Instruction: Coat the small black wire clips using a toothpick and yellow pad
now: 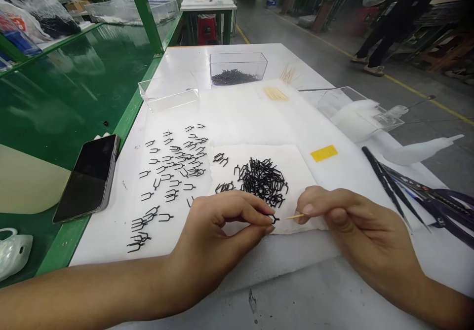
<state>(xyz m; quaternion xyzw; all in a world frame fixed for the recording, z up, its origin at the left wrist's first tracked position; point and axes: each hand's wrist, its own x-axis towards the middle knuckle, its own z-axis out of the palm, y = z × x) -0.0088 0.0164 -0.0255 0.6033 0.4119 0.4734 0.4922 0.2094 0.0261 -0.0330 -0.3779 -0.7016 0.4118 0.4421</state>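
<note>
Between the thumb and fingertips of my left hand is a small black forked part, its prongs pointing right. My right hand pinches a wooden toothpick, whose tip lies just right of the forked part, with a small gap visible. Just beyond my hands, a heap of black forked parts sits on a white cloth. Left of it, many similar forked parts are spread in loose rows on the white sheet.
A clear box of black parts and toothpicks stand farther back. At right are a yellow strip, tweezers, purple-handled scissors and a white squeeze bottle. A phone lies left. Someone stands in the aisle.
</note>
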